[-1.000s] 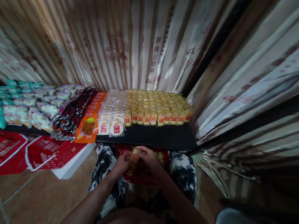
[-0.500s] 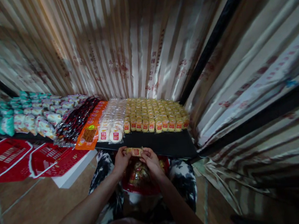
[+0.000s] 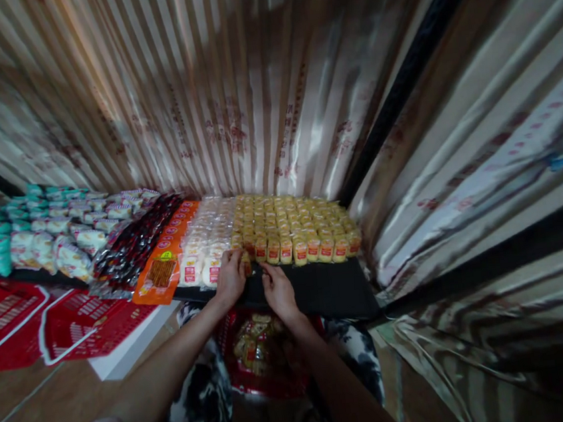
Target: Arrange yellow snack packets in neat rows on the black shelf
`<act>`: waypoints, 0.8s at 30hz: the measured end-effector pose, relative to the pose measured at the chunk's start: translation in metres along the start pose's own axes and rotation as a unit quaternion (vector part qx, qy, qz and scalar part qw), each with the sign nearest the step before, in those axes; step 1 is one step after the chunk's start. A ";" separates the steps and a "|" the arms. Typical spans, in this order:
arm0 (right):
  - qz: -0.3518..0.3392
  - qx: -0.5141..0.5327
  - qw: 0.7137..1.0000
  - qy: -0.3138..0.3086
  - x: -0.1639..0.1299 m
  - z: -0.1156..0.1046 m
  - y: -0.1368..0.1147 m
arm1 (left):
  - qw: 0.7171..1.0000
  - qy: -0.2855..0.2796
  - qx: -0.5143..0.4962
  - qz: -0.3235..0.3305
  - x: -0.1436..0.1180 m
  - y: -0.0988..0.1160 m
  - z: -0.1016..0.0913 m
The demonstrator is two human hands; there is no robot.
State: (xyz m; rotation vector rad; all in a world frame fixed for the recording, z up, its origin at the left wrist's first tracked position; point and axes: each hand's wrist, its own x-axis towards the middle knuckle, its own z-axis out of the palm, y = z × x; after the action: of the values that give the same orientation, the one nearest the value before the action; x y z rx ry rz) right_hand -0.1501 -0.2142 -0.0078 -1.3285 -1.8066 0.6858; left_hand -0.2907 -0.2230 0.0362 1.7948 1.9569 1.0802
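Yellow packet (image 3: 247,264) lies at two o'clock of our left hand (image 3: 230,280), whose fingers are closed on it. Whether our right hand (image 3: 279,292) grips anything, we cannot tell.

The head-worn camera looks forward and steeply down — out along the person's forearms (image 3: 181,359) — with the left hand (image 3: 231,278) and right hand (image 3: 278,290) near, below centre, at the black shelf (image 3: 325,290), and the striped curtain (image 3: 227,76) beyond, filling the upper part.
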 end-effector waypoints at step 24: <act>-0.067 -0.021 0.995 -0.067 0.011 0.011 0.017 | 0.990 -0.052 0.132 0.015 0.023 -0.004 0.025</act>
State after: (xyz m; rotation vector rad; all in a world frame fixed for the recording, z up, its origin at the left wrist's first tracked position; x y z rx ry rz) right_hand -0.1523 -0.1978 -0.0247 -1.2003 -2.0078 0.6814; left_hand -0.2823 -0.1927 0.0228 1.9755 2.0968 0.7468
